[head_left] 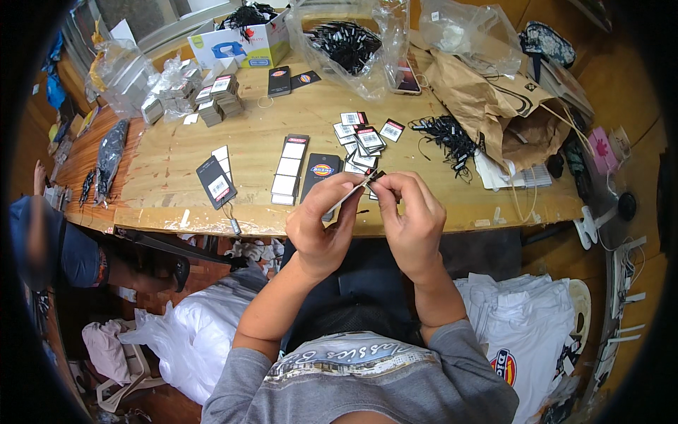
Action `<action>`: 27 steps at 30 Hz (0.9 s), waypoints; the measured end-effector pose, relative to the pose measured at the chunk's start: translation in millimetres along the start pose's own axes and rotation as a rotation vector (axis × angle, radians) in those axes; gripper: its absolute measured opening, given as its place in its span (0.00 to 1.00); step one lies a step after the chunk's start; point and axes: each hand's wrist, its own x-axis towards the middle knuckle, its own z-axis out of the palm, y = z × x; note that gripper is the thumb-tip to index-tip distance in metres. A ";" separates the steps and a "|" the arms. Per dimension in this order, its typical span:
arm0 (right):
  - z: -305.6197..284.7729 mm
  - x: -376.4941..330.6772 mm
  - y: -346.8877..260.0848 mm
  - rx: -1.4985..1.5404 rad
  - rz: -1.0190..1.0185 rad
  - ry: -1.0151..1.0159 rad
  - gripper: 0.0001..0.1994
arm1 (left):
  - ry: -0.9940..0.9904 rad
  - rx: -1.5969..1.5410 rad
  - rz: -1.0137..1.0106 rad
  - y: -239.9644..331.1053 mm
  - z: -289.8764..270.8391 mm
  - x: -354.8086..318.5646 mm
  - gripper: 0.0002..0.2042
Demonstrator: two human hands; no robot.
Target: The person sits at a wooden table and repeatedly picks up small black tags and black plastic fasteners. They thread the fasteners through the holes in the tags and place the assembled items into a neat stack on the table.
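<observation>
We've got both hands, left hand (321,222) and right hand (411,215), pinching one hang tag (355,189) just above the tabletop (176,152) edge.

worn matt wooden table (176,159), glossy card tags (367,138), crumpled brown paper bag (487,99)

- Both hands, left hand (319,227) and right hand (412,220), meet over the near edge of the table (438,201), pinching a tag (355,191) between them.
- Pile of loose tags (361,141) just behind the hands.
- Row of labels (288,169) left of that pile; single tag with string (216,182) further left, string over the edge.
- Heap of strings (446,138) right of the pile, paper bag (494,99) behind it.
- Tag stacks (212,99) far left; box (244,42) behind them.
- Folded shirts (526,328) below the table, right.
</observation>
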 end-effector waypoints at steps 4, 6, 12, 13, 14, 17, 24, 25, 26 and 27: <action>-2.1 -0.2 -2.7 -0.049 -0.025 -0.004 0.07 | -0.068 0.074 0.111 0.0 -2.9 2.1 0.17; -1.2 0.5 -2.8 -0.034 -0.032 0.006 0.07 | -0.056 0.075 0.107 0.0 -2.7 2.1 0.17; 5.4 -4.2 -0.2 0.218 0.117 0.017 0.06 | -0.007 0.043 0.066 -1.0 -2.2 -4.3 0.17; 6.3 -6.0 0.8 0.354 0.232 -0.005 0.05 | -0.008 0.045 0.065 -0.8 -2.6 -5.5 0.17; 7.4 -7.9 2.2 0.489 0.348 -0.027 0.05 | -0.024 0.064 0.076 0.2 -3.6 -6.3 0.17; 8.4 -9.1 6.8 0.936 0.565 -0.094 0.04 | -0.072 0.128 0.153 1.9 -7.3 -6.3 0.16; 12.3 -13.6 14.2 1.026 0.617 -0.046 0.05 | -0.291 0.029 -0.074 6.9 -13.2 -3.7 0.12; 12.7 -15.1 14.9 0.921 0.572 -0.003 0.05 | -0.335 -0.029 -0.211 12.8 -13.6 -0.3 0.12; 12.2 -15.8 15.3 0.875 0.540 0.009 0.05 | -0.349 -0.123 -0.421 23.6 -13.4 3.7 0.10; 10.8 -16.7 15.6 0.831 0.509 0.020 0.05 | -0.312 -0.203 -0.517 23.9 -14.6 1.7 0.10</action>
